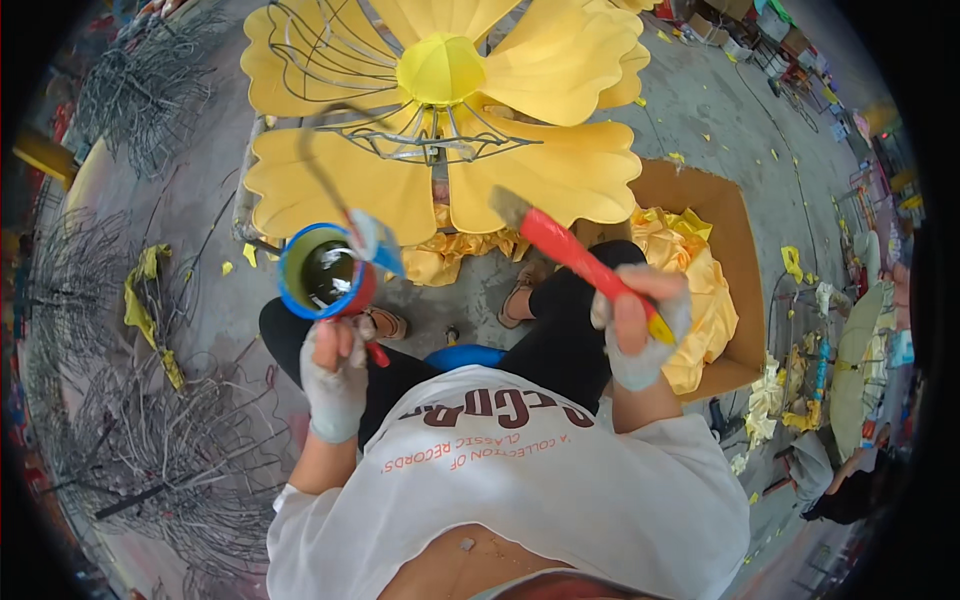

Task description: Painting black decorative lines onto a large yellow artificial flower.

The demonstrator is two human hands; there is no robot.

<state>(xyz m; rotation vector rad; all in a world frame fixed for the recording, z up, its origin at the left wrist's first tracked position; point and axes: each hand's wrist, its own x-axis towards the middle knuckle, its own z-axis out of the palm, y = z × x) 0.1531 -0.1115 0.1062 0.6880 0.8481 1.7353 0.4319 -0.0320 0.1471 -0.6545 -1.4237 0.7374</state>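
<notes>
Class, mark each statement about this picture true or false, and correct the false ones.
1. The left hand holds a can with a blue rim. True.
2. The right hand holds a pair of scissors. False: it holds a brush with a red and yellow handle.
3. The big flower is yellow. True.
4. The cardboard box lies at the person's left. False: it lies at the right, with yellow cloth in it.

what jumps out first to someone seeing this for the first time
A huge yellow flower of cloth over wire fills the top, on the grey floor. Below it the right hand grips a red-handled brush, and the left hand holds up a blue-rimmed can. Tangled wire frames sprawl along the left.
</notes>
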